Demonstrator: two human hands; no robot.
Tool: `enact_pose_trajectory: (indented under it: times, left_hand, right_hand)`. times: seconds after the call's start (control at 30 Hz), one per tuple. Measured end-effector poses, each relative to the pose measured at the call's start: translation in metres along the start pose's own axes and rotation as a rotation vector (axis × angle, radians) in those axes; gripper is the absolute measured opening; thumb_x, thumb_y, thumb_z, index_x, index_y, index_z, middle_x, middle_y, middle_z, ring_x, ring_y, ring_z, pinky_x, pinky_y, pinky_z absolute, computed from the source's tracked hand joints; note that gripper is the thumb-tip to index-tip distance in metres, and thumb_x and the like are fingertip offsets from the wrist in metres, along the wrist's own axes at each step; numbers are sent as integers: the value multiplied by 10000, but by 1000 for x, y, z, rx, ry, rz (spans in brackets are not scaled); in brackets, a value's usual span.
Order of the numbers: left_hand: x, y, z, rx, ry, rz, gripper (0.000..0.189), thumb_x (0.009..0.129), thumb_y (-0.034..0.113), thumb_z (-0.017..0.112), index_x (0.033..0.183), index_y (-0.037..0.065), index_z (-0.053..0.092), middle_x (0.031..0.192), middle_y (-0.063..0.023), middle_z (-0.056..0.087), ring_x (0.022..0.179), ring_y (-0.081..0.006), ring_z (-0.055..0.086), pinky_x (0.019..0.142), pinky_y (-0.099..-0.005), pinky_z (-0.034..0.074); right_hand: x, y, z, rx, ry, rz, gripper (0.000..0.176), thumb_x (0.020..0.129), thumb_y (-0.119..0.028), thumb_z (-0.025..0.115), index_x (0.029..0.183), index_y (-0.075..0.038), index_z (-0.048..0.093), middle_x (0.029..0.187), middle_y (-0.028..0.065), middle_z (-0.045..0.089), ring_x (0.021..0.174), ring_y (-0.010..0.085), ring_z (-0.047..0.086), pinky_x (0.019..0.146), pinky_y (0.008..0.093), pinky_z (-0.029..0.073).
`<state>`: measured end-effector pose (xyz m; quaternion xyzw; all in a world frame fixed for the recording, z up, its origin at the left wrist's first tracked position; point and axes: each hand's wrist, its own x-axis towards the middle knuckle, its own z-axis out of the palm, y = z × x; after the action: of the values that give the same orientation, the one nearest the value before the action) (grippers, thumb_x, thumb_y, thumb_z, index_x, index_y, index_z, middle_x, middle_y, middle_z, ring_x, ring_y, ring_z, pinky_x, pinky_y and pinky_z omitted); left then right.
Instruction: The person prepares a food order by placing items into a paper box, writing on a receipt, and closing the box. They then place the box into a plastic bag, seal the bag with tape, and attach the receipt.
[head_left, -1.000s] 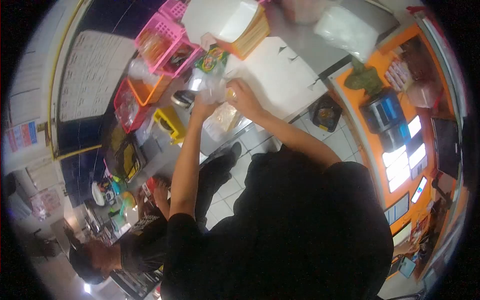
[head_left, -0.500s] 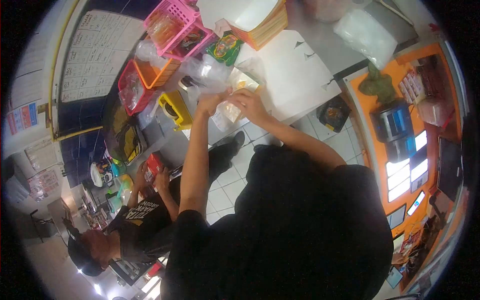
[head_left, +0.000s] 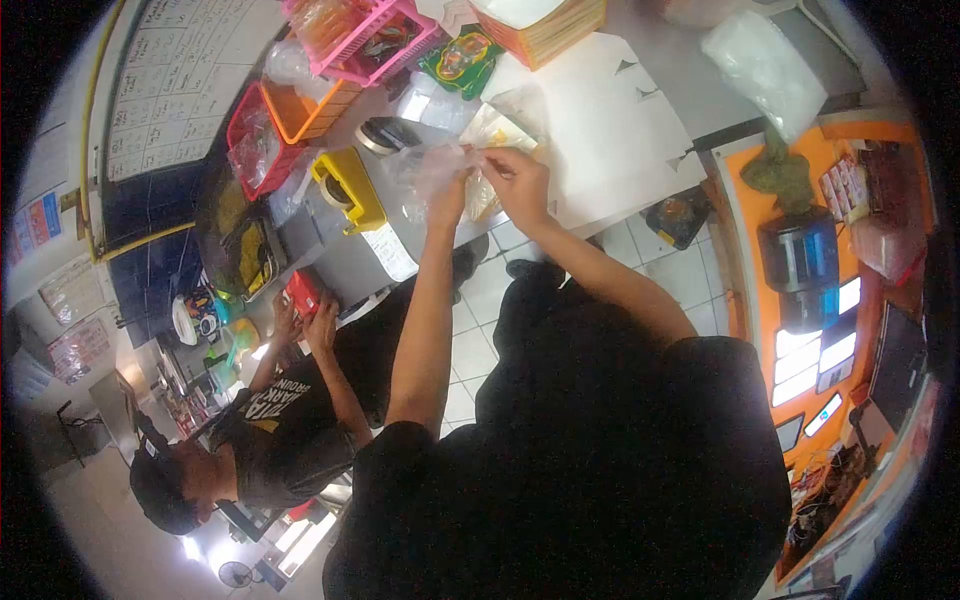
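A thin clear plastic bag (head_left: 415, 172) spreads out to the left of my fingers. My left hand (head_left: 448, 196) is closed on its gathered edge. My right hand (head_left: 520, 186) pinches at the same edge, its fingertips close to those of the left. Just beyond and below my hands lies a pale yellow and white packet (head_left: 497, 128) in clear wrapping, partly hidden by them. Left of the bag stands a yellow tape dispenser (head_left: 362, 200) with a dark roll, and a paper strip (head_left: 388, 252) with writing hangs by it.
Pink (head_left: 372, 42), orange (head_left: 305, 110) and red baskets (head_left: 265, 140) hold packets at the back left. A green pouch (head_left: 462, 62) and a stack of brown paper (head_left: 540, 30) are by a white sheet (head_left: 620, 130). A co-worker (head_left: 290, 420) at the left holds a red box (head_left: 303, 292).
My hands have shifted slightly right in view, and the plastic bag now spreads wider to their left. The whole view has shifted a little. The co-worker still holds the red box.
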<state>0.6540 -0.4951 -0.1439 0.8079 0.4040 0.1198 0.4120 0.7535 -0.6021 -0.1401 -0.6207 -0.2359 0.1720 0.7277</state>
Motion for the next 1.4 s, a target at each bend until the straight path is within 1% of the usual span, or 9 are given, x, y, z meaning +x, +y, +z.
enact_pose_trajectory:
  times: [0.2, 0.43, 0.53, 0.63, 0.7, 0.77, 1.07, 1.23, 1.4]
  left_hand:
    - [5, -47, 25, -198, 31, -6, 438, 847, 260, 623, 1252, 95, 599, 1275, -119, 541, 1229, -282, 434, 1058, -422, 293]
    - [4, -37, 24, -28, 279, 390, 305, 814, 200, 687, 1076, 51, 639, 1070, -106, 578, 1120, -248, 506, 978, -361, 370]
    - [-6, 8, 12, 23, 336, 254, 245, 800, 168, 708, 1004, 42, 656, 1000, -97, 600, 1005, -229, 572, 887, -329, 432]
    - [-7, 26, 10, -194, 335, 96, 213, 791, 129, 717, 979, 40, 670, 966, -102, 619, 901, -211, 610, 803, -297, 464]
    - [-1, 15, 6, -105, 314, 312, 212, 784, 115, 727, 968, 30, 664, 962, -100, 623, 884, -206, 614, 784, -284, 467]
    - [-1, 15, 4, -44, 312, 381, 201, 783, 115, 734, 945, 21, 661, 950, -100, 624, 875, -203, 616, 775, -282, 469]
    - [-7, 37, 8, -137, 363, 217, 121, 782, 130, 741, 819, 30, 684, 893, -102, 628, 818, -183, 614, 754, -303, 476]
    - [2, 25, 6, -74, 397, 448, 130, 772, 130, 747, 836, 30, 693, 875, -90, 631, 771, -182, 615, 703, -292, 485]
    - [-3, 35, 4, -48, 399, 341, 117, 768, 108, 746, 841, 32, 697, 856, -90, 639, 762, -185, 624, 684, -285, 490]
  right_hand:
    - [0, -2, -3, -31, -22, 39, 148, 809, -30, 699, 952, 7, 697, 896, 117, 690, 752, 169, 686, 684, 270, 567]
    - [0, -7, 0, -9, 12, 50, 161, 772, -2, 710, 932, 2, 694, 879, 127, 683, 739, 194, 689, 682, 286, 575]
    - [0, -5, 0, -20, 16, 50, 158, 771, -3, 713, 928, 3, 694, 879, 126, 683, 741, 195, 689, 682, 287, 574]
    - [2, -4, 2, -29, 0, 40, 154, 772, -9, 716, 924, 3, 695, 873, 125, 682, 740, 195, 689, 672, 287, 572]
    - [4, -3, 1, -30, -12, 4, 153, 772, -13, 718, 923, 2, 695, 868, 125, 681, 738, 196, 688, 663, 286, 570]
    - [7, -1, 0, -31, -22, -60, 155, 773, -17, 719, 926, -1, 695, 862, 124, 680, 736, 198, 688, 654, 284, 567]
    - [3, -5, 1, -35, 7, 31, 149, 769, -23, 727, 910, -2, 685, 860, 119, 678, 735, 195, 687, 672, 289, 560]
    - [4, 0, 2, -34, 8, 11, 139, 765, -23, 732, 893, -3, 682, 858, 121, 676, 733, 200, 687, 663, 293, 557]
    - [4, 2, 3, -31, 4, 43, 151, 752, -4, 731, 893, -3, 678, 859, 120, 674, 730, 205, 686, 666, 289, 558]
